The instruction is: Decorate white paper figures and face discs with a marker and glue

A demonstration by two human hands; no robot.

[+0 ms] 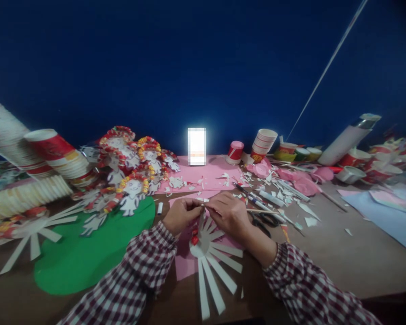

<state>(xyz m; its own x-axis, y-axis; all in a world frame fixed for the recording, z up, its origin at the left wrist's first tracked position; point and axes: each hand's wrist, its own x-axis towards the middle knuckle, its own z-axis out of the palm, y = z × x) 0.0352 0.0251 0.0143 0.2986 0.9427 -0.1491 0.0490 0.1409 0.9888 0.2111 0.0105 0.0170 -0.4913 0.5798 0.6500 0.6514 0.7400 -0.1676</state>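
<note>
A white paper cup [205, 248], cut into strips that fan out, lies on its base on the pink sheet and brown table in front of me. Its strips spread toward me and to the right, and a small red piece [195, 238] sits at its left side. My left hand [183, 215] and my right hand [229, 215] meet above its far side. Both pinch the end of one upright strip between thumb and fingers. Exactly how the fingertips fold or press it is too small to tell.
Green paper [98, 253], paper dolls [132, 194] and stacked cups [59, 158] are on the left. Scissors [267, 220], pens and paper scraps lie right of my hands. Farther right are a white cylinder [347, 140] and blue sheets [382, 216]. A red cup [235, 154] stands behind.
</note>
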